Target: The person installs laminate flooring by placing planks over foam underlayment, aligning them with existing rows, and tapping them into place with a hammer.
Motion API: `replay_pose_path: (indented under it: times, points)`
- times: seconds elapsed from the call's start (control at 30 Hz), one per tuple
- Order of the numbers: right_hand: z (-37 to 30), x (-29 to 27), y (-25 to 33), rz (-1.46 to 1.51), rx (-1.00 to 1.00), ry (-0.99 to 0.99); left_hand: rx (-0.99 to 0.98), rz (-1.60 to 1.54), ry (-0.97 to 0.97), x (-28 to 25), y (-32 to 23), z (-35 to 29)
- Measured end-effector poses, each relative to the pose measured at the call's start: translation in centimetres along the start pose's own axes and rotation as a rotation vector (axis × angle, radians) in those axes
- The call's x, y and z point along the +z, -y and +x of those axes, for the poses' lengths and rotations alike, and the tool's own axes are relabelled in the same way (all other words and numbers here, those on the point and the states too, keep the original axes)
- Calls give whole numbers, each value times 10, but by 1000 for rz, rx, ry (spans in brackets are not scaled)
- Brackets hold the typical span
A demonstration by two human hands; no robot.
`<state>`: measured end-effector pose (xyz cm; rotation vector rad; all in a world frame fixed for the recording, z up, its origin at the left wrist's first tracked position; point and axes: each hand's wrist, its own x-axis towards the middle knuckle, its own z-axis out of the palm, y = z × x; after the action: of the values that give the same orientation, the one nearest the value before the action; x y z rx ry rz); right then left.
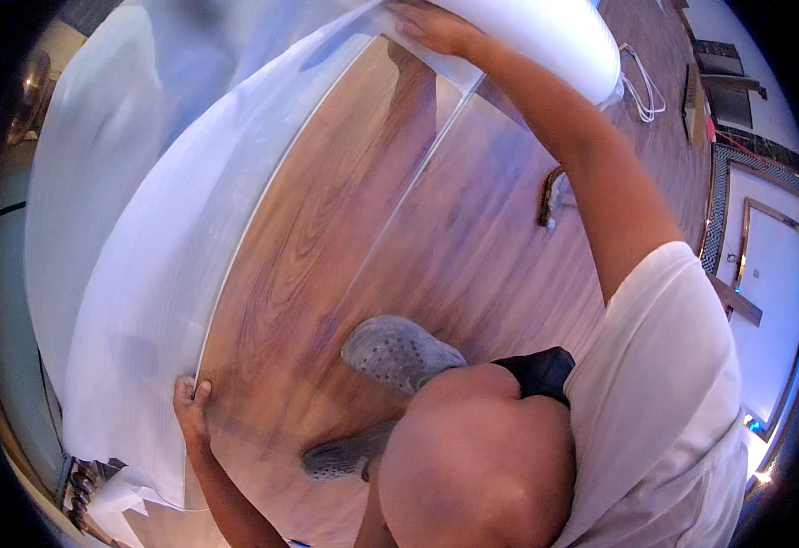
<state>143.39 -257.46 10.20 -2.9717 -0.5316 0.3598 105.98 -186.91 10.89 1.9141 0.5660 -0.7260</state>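
Observation:
A wide translucent white wrapping sheet (144, 265) bulges up on the left and runs to a thick white roll (546, 41) at the far side. Beside its pale, straight edge lies a glossy wood-grain surface (299, 210). My left hand (191, 411) is closed on the sheet's near edge, thumb on top, other fingers partly hidden. Stretched far forward, my right hand (436, 29) grips the sheet's far corner, close to the roll; its fingertips are partly covered. A thin bright line (427, 160) crosses the wood grain between my arms.
My knee (482, 457) and grey perforated clogs (399, 352) are close to the sheet. A small brush-like object (548, 196) lies by my right forearm. White cord (644, 87) loops beyond the roll. Framed panels (765, 256) stand at the right. Crumpled white material (126, 493) sits near left.

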Motion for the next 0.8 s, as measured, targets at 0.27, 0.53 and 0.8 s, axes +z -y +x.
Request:
replay_pose_path:
  times: [0.27,0.53,0.8]
  points:
    - [1,25,-28,104,-51,-18,39,43,10,16,-24,1]
    - [55,15,-12,-114,27,-42,59,89,5,12,-36,-12]
    - [40,25,-28,-261,91,70,119,116,-19,35,-28,3]
